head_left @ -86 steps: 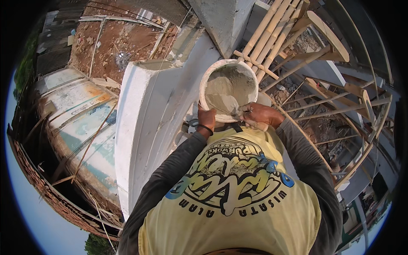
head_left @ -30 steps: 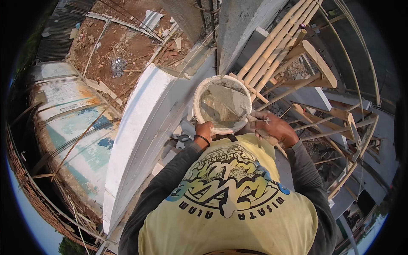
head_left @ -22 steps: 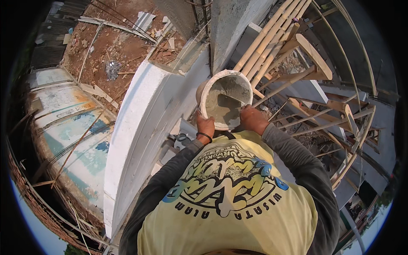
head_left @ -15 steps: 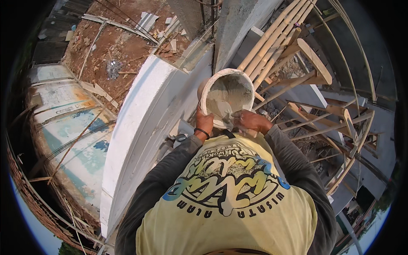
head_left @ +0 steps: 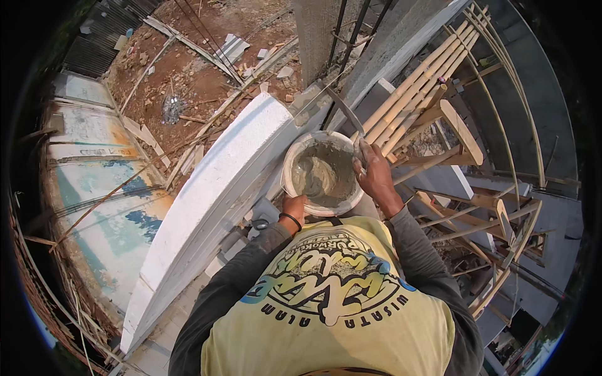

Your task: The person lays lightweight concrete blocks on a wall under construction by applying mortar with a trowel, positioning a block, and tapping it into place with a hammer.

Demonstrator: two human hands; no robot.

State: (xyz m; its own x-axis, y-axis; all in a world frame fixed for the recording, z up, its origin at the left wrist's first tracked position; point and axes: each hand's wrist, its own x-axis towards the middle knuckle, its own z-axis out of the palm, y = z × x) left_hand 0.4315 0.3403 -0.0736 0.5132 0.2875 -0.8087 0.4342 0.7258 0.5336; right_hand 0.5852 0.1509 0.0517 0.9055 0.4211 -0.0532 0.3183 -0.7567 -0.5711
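Note:
A round bucket (head_left: 288, 170), its rim crusted with dried cement, is held close in front of my body. Wet grey mortar (head_left: 315, 177) lies inside, with a lighter swirl in the middle. My left hand (head_left: 294, 207) is closed on the near left part of the rim. In my right hand (head_left: 378, 179), at the bucket's right side, is a trowel (head_left: 345, 113). Its thin blade, seen nearly edge-on, points up and left beyond the far rim. The handle is mostly hidden in my fingers.
A white curved wall or ledge (head_left: 210, 182) runs along my left. Beyond the bucket rise a concrete column (head_left: 311, 41) and steel bars (head_left: 352, 34). Bamboo poles (head_left: 411, 84) and timber framing (head_left: 464, 131) crowd the right. Rubble-strewn soil (head_left: 188, 81) lies far left.
The trowel has come out of the bucket and swung up over the far rim in my right hand. The bucket is tipped less toward me, and my left hand has shifted lower.

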